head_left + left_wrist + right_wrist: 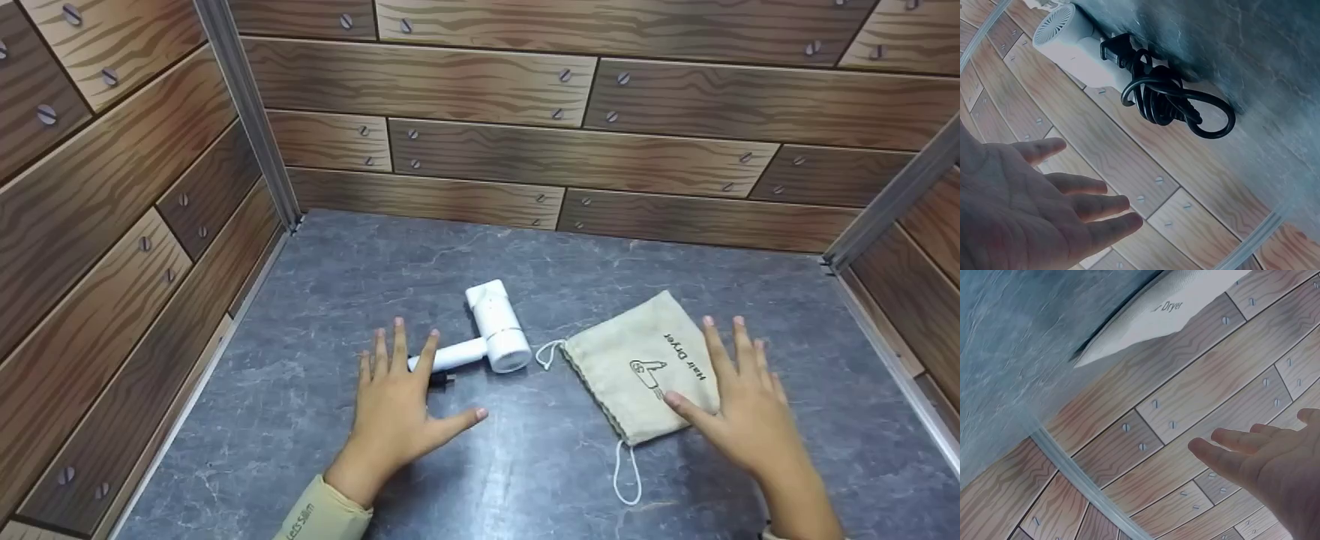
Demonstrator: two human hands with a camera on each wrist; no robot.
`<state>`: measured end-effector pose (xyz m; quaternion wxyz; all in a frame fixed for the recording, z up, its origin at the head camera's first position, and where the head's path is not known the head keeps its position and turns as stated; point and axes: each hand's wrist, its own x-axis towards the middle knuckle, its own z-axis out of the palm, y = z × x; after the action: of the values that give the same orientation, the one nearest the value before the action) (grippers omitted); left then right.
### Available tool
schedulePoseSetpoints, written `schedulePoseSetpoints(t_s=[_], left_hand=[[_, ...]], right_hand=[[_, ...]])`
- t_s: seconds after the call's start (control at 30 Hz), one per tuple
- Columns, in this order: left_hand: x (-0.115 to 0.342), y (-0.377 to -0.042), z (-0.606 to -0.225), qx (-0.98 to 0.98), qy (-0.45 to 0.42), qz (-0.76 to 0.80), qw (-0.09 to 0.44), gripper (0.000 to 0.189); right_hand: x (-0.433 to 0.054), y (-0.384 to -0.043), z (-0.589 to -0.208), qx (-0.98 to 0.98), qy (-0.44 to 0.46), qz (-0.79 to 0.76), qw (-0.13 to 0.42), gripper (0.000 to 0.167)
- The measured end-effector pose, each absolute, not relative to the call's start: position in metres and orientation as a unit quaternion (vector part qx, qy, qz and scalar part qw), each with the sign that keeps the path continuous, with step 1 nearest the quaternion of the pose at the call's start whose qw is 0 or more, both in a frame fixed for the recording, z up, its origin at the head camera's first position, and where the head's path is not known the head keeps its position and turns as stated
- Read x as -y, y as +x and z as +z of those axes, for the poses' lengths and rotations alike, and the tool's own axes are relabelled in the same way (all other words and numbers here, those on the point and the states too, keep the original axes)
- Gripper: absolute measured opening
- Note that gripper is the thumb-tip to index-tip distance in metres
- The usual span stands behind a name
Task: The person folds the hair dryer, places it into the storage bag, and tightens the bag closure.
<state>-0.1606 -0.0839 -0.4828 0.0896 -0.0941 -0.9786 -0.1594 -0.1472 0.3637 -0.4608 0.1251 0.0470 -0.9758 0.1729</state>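
A white hair dryer [499, 330] lies on the grey marbled table, its handle pointing left toward my left hand [397, 405]. The left wrist view shows its black cord [1157, 95] coiled in a bundle by the handle, with the plug [1116, 48] at one end. My left hand is spread, palm down, and overlaps the handle's end in the head view. To the right lies a beige drawstring pouch [637, 367] printed "Hair Dryer" with a dryer drawing. My right hand [750, 412], fingers spread and holding nothing, hovers over the pouch's right edge.
White drawstring loops stick out from the pouch's left corner [550, 354] and its lower corner [627, 474]. Wood-patterned panels [480, 150] wall the table at the back and both sides, joined by metal corner posts [251, 112].
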Motion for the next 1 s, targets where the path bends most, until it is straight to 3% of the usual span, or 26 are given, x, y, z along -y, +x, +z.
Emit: schedulePoseSetpoints(t_s=[1.0], left_hand=[[0.073,-0.157,-0.491,0.977,-0.079,-0.187,0.066,0.128]], right_hand=[[-0.352,-0.151,-0.469,0.977,0.051,0.180,0.103,0.110]])
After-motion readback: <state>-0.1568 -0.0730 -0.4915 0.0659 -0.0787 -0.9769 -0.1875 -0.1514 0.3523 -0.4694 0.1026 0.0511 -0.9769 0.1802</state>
